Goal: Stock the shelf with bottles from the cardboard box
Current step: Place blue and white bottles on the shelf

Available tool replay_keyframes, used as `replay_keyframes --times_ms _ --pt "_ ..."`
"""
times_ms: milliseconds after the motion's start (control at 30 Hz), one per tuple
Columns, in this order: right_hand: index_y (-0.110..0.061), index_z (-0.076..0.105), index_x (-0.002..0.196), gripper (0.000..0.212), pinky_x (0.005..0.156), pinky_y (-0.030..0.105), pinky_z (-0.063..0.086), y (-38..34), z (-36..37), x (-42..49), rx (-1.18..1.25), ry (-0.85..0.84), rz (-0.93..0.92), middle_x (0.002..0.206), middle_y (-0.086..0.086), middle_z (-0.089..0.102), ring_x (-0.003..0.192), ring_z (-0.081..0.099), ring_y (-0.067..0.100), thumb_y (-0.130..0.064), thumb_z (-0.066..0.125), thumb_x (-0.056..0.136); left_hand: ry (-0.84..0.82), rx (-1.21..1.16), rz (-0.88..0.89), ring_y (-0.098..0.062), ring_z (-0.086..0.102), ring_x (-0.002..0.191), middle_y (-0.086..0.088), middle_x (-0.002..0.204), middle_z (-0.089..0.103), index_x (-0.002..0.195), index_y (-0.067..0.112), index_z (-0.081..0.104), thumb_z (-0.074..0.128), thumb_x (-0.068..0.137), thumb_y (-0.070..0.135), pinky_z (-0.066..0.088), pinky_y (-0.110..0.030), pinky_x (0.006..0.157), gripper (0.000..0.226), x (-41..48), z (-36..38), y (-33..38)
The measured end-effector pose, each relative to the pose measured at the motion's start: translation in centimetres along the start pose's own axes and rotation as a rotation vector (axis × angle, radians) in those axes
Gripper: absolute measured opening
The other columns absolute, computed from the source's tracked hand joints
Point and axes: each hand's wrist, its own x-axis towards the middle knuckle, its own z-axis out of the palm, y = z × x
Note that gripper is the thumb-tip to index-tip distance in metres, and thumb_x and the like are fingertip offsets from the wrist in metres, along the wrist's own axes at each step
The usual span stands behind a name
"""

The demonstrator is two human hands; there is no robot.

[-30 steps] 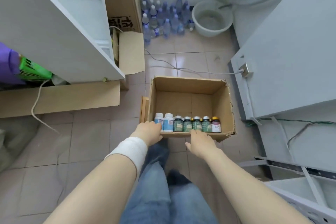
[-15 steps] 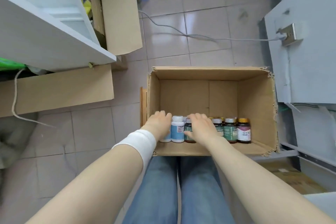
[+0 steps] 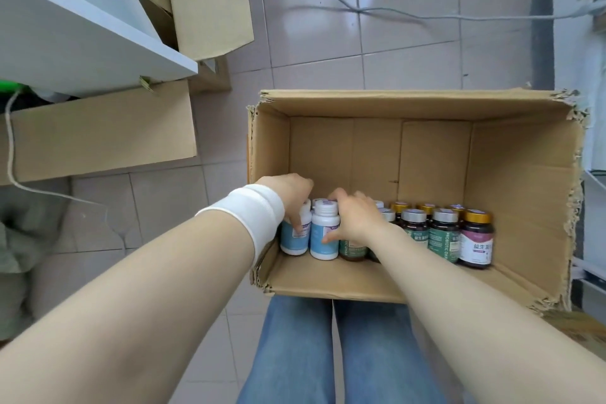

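An open cardboard box (image 3: 511, 174) sits on the floor in front of my knees. Along its near wall stand several bottles: two white ones with blue labels at the left, then dark green ones (image 3: 443, 239) and a purple-labelled one (image 3: 476, 243) at the right. My left hand (image 3: 290, 188), with a white band on its wrist, grips the leftmost white bottle (image 3: 294, 238) from above. My right hand (image 3: 352, 218) curls round the second white bottle (image 3: 323, 236) and covers part of the green bottle beside it. The white shelf (image 3: 82, 43) juts in at the upper left.
Flat cardboard (image 3: 98, 131) leans under the shelf at the left. Another cardboard box (image 3: 206, 0) stands behind the shelf. A grey cable (image 3: 360, 10) runs across the tiled floor beyond the box. A white panel (image 3: 580, 75) rises at the right.
My head has come closer over the box. Both hands have gone from its near edge down inside, and each now grips a white bottle.
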Motion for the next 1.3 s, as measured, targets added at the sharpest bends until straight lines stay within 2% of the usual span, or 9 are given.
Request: replay_keyframes --times_ms 200,400,533,667,833,933,1033,1133,1300 --pt "-0.027 0.042 0.118 0.073 0.091 0.035 0.042 0.9 0.2 -1.2 0.429 0.106 0.000 0.114 0.005 0.048 0.111 0.044 0.023 -0.027 0.084 0.058 0.171 -0.133 0.055 -0.026 0.048 0.092 -0.003 0.102 0.038 0.119 0.022 0.045 0.080 0.069 0.033 0.049 -0.038 0.081 0.063 -2.8 -1.8 -0.3" --pt "-0.032 0.040 0.115 0.065 0.087 0.027 0.041 1.7 -2.9 -6.0 0.785 0.223 -0.056 0.120 -0.001 0.050 0.108 0.049 0.014 -0.009 0.078 0.068 0.509 -0.406 0.133 -0.022 0.049 0.095 -0.003 0.102 0.046 0.115 0.027 0.051 0.075 0.073 0.036 0.042 -0.028 0.078 0.050 -8.9 -4.0 -0.9" --pt "-0.029 0.036 0.126 0.069 0.094 0.030 0.042 2.4 -5.3 -12.3 1.009 0.319 0.031 0.123 0.003 0.050 0.108 0.052 0.017 -0.006 0.075 0.073 0.621 -0.629 0.317 -0.017 0.061 0.094 0.001 0.102 0.058 0.106 0.031 0.054 0.076 0.075 0.030 0.047 -0.017 0.069 0.038 -13.6 -5.1 1.0" --pt "-0.016 0.039 0.134 0.064 0.090 0.026 0.039 2.3 -6.5 -19.4 1.189 0.518 0.112 0.119 -0.002 0.051 0.107 0.050 0.013 -0.011 0.071 0.080 0.637 -0.815 0.543 0.005 0.062 0.083 0.010 0.097 0.063 0.113 0.028 0.055 0.070 0.083 0.018 0.050 -0.008 0.071 0.035 -18.9 -6.1 4.1" --pt "0.001 0.053 0.127 0.044 0.068 0.022 0.053 0.5 -4.2 -27.4 1.580 0.750 0.093 0.106 0.010 0.064 0.087 0.061 0.019 -0.009 0.064 0.085 0.603 -0.892 0.766 -0.011 0.063 0.103 0.003 0.110 0.068 0.113 0.038 0.056 0.070 0.082 0.027 0.049 -0.029 0.094 0.036 -24.5 -5.9 8.0" --pt "-0.004 0.046 0.130 0.059 0.052 0.022 0.053 -1.4 -1.9 -31.5 1.876 0.909 0.026 0.102 0.009 0.062 0.078 0.063 0.018 -0.018 0.071 0.078 0.527 -0.844 0.840 -0.016 0.061 0.110 0.001 0.115 0.067 0.119 0.026 0.056 0.072 0.072 0.043 0.048 -0.032 0.094 0.052 -27.6 -4.9 11.0" --pt "-0.006 0.038 0.135 0.057 0.058 0.026 0.054 -3.0 0.4 -35.3 2.011 1.040 -0.030 0.103 0.006 0.059 0.080 0.061 0.015 -0.010 0.064 0.084 0.403 -0.784 0.931 -0.015 0.064 0.099 0.002 0.104 0.068 0.108 0.024 0.059 0.064 0.087 0.026 0.049 -0.028 0.083 0.021 -30.5 -2.9 14.1" --pt "-0.012 0.037 0.134 0.051 0.071 0.030 0.050 -3.9 3.7 -39.7 2.021 1.137 -0.041 0.105 0.004 0.059 0.085 0.061 0.014 -0.008 0.058 0.088 0.291 -0.808 1.019 -0.012 0.067 0.085 0.003 0.093 0.069 0.103 0.024 0.060 0.056 0.093 0.021 0.054 -0.025 0.069 0.011 -33.9 0.6 17.5" --pt "-0.008 0.045 0.127 0.039 0.078 0.035 0.051 -4.4 11.6 -47.2 2.064 1.330 -0.017 0.116 0.009 0.059 0.091 0.062 0.018 -0.013 0.057 0.090 0.126 -0.797 1.114 -0.015 0.062 0.085 -0.002 0.092 0.064 0.097 0.019 0.056 0.044 0.098 0.021 0.053 -0.026 0.077 0.013 -39.1 8.3 23.6"
